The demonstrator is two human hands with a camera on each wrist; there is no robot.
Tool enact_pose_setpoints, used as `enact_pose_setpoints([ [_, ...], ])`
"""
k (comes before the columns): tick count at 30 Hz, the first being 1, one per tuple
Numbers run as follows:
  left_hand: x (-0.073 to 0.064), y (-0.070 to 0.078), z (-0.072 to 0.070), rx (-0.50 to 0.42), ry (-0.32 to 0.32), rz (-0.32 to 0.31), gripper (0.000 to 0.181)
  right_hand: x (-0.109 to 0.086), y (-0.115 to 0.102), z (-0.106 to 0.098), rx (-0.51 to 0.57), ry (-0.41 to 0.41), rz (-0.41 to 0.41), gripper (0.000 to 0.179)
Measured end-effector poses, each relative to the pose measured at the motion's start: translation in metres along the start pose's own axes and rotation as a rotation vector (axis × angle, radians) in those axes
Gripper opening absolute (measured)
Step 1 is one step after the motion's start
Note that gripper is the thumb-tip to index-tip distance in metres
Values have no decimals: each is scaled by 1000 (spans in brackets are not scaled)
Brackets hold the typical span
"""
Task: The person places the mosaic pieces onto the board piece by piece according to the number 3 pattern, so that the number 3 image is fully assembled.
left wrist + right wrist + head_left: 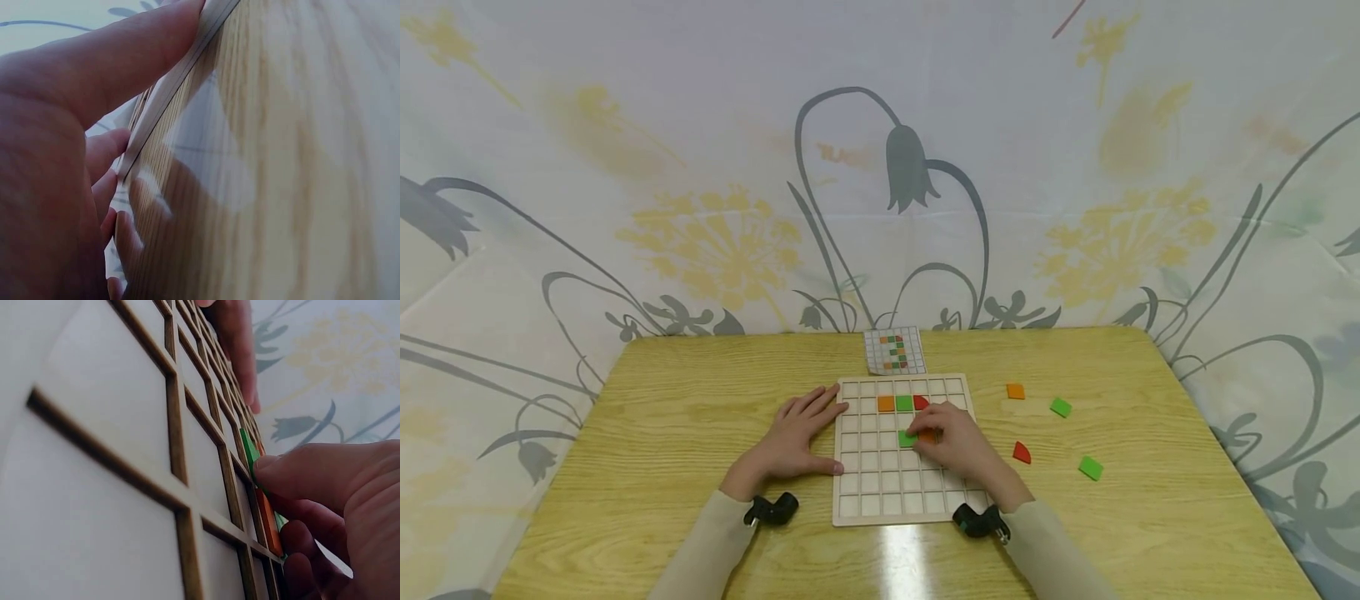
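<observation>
Right hand [953, 442] pinched green tile [906, 439]: likely light, stiff, smooth; edges seemed best hold. Left hand [792, 442], fingers spread, touched board [869, 482] edge.

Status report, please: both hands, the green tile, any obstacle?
Left hand touching left edge of board. Right hand pinching green tile; whether seated, unclear. Orange tile close beside it, no obstacle visible.
</observation>
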State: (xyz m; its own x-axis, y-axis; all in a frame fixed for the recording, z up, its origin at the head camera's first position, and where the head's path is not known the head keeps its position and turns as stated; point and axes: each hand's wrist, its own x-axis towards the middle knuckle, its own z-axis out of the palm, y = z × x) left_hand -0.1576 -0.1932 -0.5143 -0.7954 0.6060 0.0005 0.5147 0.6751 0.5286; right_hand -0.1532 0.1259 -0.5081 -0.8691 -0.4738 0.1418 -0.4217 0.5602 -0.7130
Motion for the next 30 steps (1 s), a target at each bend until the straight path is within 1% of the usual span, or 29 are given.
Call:
enact_pose_setpoints([
  [6, 0, 1, -1, -1, 8, 6, 97, 1, 0, 1, -17, 5, -8, 10],
  [16, 0, 1, -2, 7, 1, 0, 97, 2, -2, 1, -27, 0, -18, 8],
  [23, -1, 2, -2, -4, -9, -11, 97, 1, -2, 0, -16, 3, -7, 9],
  [30, -1, 3, -3, -8, -7, -6, 96, 0, -1, -1, 5, 22, 4, 13],
])
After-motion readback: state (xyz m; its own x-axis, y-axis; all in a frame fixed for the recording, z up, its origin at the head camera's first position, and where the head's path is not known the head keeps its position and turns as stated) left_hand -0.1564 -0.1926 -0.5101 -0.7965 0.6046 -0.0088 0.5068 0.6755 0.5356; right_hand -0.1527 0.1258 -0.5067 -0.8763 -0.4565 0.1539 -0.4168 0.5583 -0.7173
